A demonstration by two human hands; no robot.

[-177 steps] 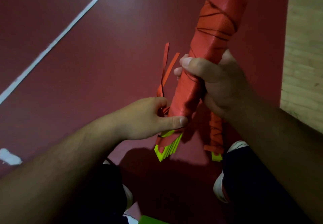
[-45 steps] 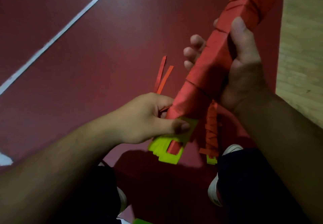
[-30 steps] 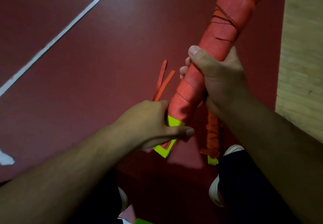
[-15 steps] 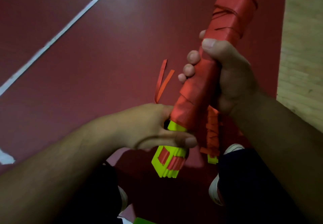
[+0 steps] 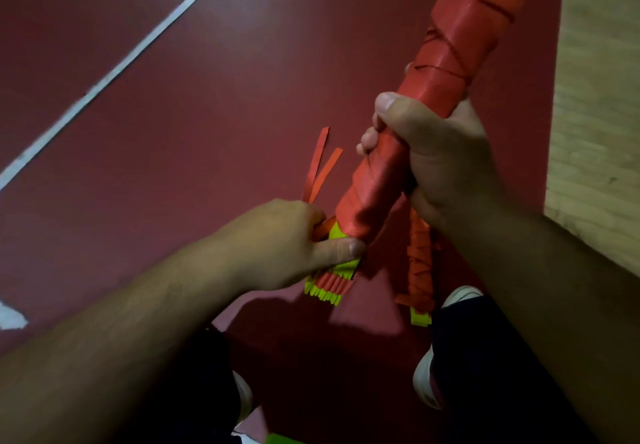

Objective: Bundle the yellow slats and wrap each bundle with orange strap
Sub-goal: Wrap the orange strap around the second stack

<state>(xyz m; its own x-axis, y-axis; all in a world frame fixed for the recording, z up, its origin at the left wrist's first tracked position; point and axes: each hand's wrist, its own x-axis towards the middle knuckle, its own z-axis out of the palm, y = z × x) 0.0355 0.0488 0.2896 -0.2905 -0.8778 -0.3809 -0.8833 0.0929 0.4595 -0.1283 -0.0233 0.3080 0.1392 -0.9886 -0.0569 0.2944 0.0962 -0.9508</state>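
Yellow slats (image 5: 329, 291) poke out of a long bundle (image 5: 377, 197) wrapped in orange strap (image 5: 450, 59), tilted above the red floor (image 5: 207, 114). The right hand (image 5: 440, 166) grips its middle. The left hand (image 5: 284, 242) pinches strap at the low end. Another wrapped bundle (image 5: 419, 270) lies half hidden behind, beside a white shoe (image 5: 460, 296).

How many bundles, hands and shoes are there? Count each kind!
Wrapped bundles: 2, held bundle and lower bundle
Hands: 2, left hand and right hand
White shoes: 2, left shoe and right shoe
Total: 6
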